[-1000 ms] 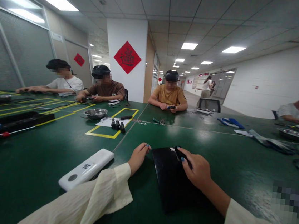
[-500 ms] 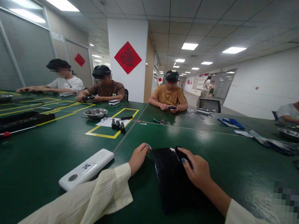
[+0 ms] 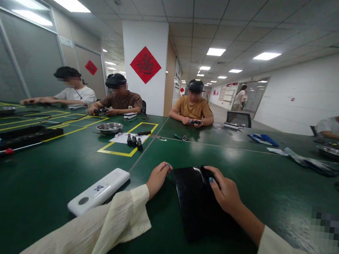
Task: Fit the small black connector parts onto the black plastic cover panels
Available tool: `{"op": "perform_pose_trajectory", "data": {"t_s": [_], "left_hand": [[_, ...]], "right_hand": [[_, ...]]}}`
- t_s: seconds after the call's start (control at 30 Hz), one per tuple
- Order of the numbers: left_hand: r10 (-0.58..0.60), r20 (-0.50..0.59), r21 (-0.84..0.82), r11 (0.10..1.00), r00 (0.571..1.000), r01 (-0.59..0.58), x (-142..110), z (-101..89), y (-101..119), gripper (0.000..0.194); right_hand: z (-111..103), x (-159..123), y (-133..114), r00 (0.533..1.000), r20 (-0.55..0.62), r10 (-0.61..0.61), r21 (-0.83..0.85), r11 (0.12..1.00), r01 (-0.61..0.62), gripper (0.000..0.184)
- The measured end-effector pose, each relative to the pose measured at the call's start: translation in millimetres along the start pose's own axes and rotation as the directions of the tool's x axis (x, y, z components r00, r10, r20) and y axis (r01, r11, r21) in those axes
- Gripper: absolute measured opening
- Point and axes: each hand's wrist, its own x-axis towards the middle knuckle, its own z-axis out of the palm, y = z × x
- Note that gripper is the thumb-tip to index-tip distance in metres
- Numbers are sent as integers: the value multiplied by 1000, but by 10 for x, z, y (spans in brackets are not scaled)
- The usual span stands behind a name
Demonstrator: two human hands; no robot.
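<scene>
A flat, glossy black sheet [image 3: 190,202] lies on the green table [image 3: 131,245] in front of me. My right hand [image 3: 225,190] is over its far right part, fingers and thumb closed round a small dark object [image 3: 207,172], rounded like a computer mouse and largely covered by the fingers. Just left of the sheet's far left corner is my left hand [image 3: 158,178], its fingers curled and pressed together. Whether those fingertips pinch anything cannot be made out. A white oblong device [image 3: 99,192] marked 26 lies left of my left sleeve.
Beyond my hands are a metal bowl [image 3: 109,128], several small black parts [image 3: 134,142] on white paper, and green-handled pliers [image 3: 180,137]. A black tray [image 3: 30,135] and a red-handled tool [image 3: 9,152] lie left. Another bowl [image 3: 334,153] stands right. Several people sit around the table.
My right hand has slid slightly to the right with the small dark object. My left hand has stayed in place. In the far background, a walking person has moved right.
</scene>
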Motion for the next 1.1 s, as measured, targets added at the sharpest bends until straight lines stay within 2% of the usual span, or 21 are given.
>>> {"op": "perform_pose_trajectory", "data": {"t_s": [0.13, 0.23, 0.33, 0.4, 0.47, 0.57, 0.63, 0.8, 1.1], "left_hand": [[-6, 0, 9, 1000, 1000, 6, -5, -1, 12, 20], [-8, 12, 6, 1000, 1000, 8, -2, -3, 7, 20], [0, 17, 15, 1000, 1000, 0, 0, -1, -7, 21], [16, 17, 23, 1000, 1000, -16, 2, 3, -17, 22], [27, 24, 26, 999, 999, -28, 4, 6, -25, 22], [38, 29, 25, 999, 999, -39, 2, 3, -29, 23], [42, 30, 24, 999, 999, -42, -4, -2, -25, 23], [37, 39, 30, 999, 999, -38, -7, -7, -27, 23], [33, 30, 22, 999, 999, -34, 4, -9, -44, 23]], "right_hand": [[35, 18, 124, 988, -71, 138, 213, 970, -120, 43], [93, 94, 297, 961, -136, 242, 236, 950, -206, 44], [170, 239, 513, 965, -169, 200, 197, 966, -166, 45], [230, 367, 645, 988, -117, 103, 189, 979, -80, 45], [295, 505, 742, 1000, 25, 13, 216, 976, -18, 47], [402, 679, 806, 966, 254, -45, 275, 961, -28, 51], [470, 747, 814, 941, 334, -47, 295, 954, -57, 52], [539, 766, 823, 915, 401, -27, 302, 947, -105, 50], [458, 710, 743, 931, 363, 17, 283, 950, -128, 40]]}}
